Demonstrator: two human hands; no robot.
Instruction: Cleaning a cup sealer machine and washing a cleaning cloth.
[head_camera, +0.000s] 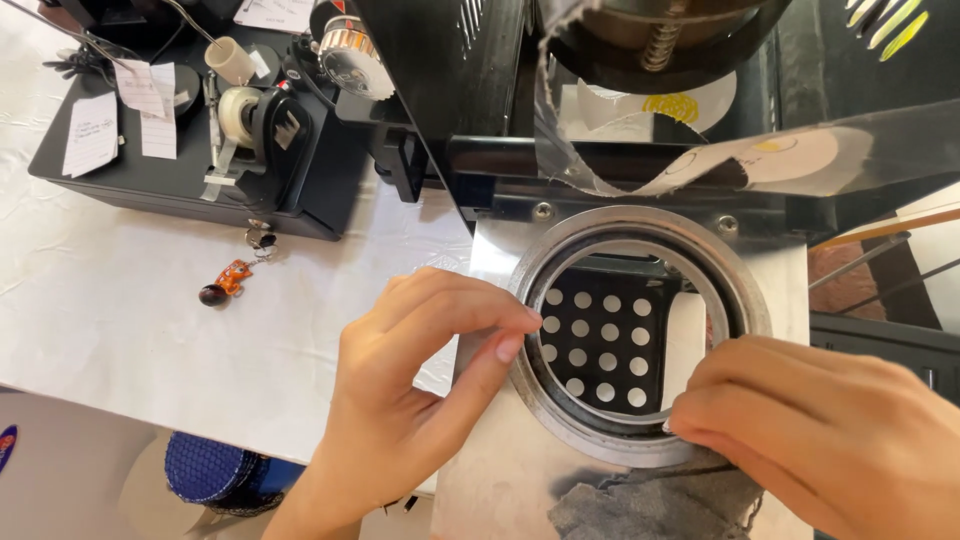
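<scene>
A round metal ring (640, 232) is set in the shiny steel plate (490, 470) of a black machine. Under it shows a black perforated sheet (598, 340) with white dots. My left hand (420, 390) rests on the plate, its thumb and forefinger touching the ring's left rim. My right hand (830, 440) presses a grey cloth (650, 500) against the ring's lower right edge. A clear film strip (700, 170) runs across the machine above the ring.
A black cash drawer (180, 170) with paper slips, a tape dispenser (245, 110) and a hanging key with an orange charm (232, 280) sits at the left on a white tablecloth (120, 330). A blue stack of round things (215, 468) stands below the table edge.
</scene>
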